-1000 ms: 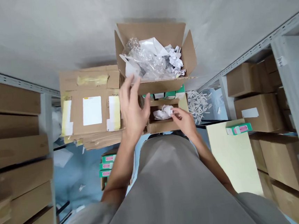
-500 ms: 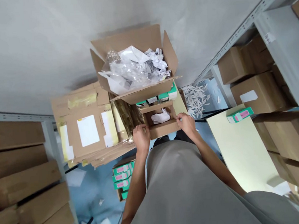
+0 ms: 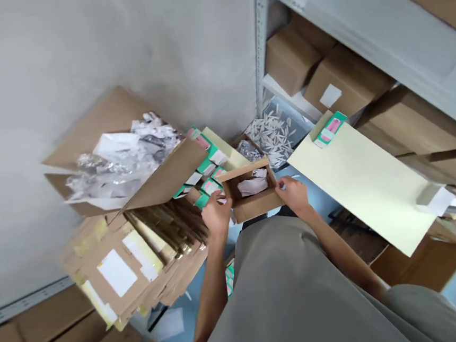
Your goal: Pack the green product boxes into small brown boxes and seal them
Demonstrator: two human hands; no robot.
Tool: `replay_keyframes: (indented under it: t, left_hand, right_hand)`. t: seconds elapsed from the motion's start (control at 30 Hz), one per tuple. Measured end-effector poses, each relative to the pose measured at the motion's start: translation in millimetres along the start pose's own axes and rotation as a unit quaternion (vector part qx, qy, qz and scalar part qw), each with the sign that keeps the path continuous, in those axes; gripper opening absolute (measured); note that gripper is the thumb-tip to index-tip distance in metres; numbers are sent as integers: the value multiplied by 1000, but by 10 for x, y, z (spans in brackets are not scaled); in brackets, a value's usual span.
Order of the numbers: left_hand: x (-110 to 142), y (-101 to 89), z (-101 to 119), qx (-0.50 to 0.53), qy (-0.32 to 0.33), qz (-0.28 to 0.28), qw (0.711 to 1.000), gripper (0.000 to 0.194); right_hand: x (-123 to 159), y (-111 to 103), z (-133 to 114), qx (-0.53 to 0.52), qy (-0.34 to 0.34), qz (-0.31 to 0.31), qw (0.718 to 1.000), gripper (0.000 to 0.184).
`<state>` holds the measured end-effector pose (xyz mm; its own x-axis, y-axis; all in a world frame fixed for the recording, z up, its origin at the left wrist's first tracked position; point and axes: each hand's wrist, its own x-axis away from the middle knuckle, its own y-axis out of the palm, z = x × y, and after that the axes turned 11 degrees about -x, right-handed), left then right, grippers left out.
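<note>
Between my hands is a small open cardboard box (image 3: 257, 205), its flaps standing out at the front and back. Crumpled white paper (image 3: 253, 185) lies inside it. My left hand (image 3: 217, 213) grips the box at its left edge, fingers curled. On the opposite edge, my right hand (image 3: 293, 193) pinches the cardboard between thumb and fingers. Several green-and-white small boxes (image 3: 207, 167) with pink panels sit just behind and left of the box. What lies under the paper is hidden.
A large open carton (image 3: 165, 184) full of crumpled paper and plastic film stands at the left, above stacked flattened cardboard (image 3: 117, 271). On the right is a pale yellow board (image 3: 356, 181) bearing one green box (image 3: 330, 129). Shelves hold brown cartons (image 3: 348, 80). White paper strips (image 3: 273, 135) fill a bin behind.
My left hand has come down from the large carton to the small box's left edge. My right hand has let go of the paper and taken the right edge. The view has turned right.
</note>
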<state>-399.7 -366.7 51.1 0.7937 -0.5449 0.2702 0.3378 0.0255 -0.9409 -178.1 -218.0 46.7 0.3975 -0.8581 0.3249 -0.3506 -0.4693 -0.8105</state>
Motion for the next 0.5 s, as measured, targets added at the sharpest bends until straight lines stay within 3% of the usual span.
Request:
replay_keyframes:
  t: [0.2, 0.37, 0.5]
  left_hand:
    - [84, 327, 1392, -18, 170, -43, 984, 24]
    - [279, 823, 2634, -48, 299, -101, 948, 19]
    - [479, 1221, 3448, -76, 357, -130, 922, 14]
  right_hand:
    - [163, -564, 1192, -68, 127, 99, 985, 19]
    - [326, -970, 2177, -120, 227, 162, 953, 20]
    - [380, -1188, 2837, -142, 284, 184, 930, 23]
